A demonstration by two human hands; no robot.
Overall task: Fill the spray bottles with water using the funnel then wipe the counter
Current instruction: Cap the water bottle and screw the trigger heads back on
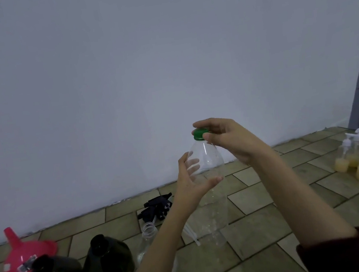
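No legible text — none anywhere

1 head view – looks forward and down, close over the tiled counter (261,251).
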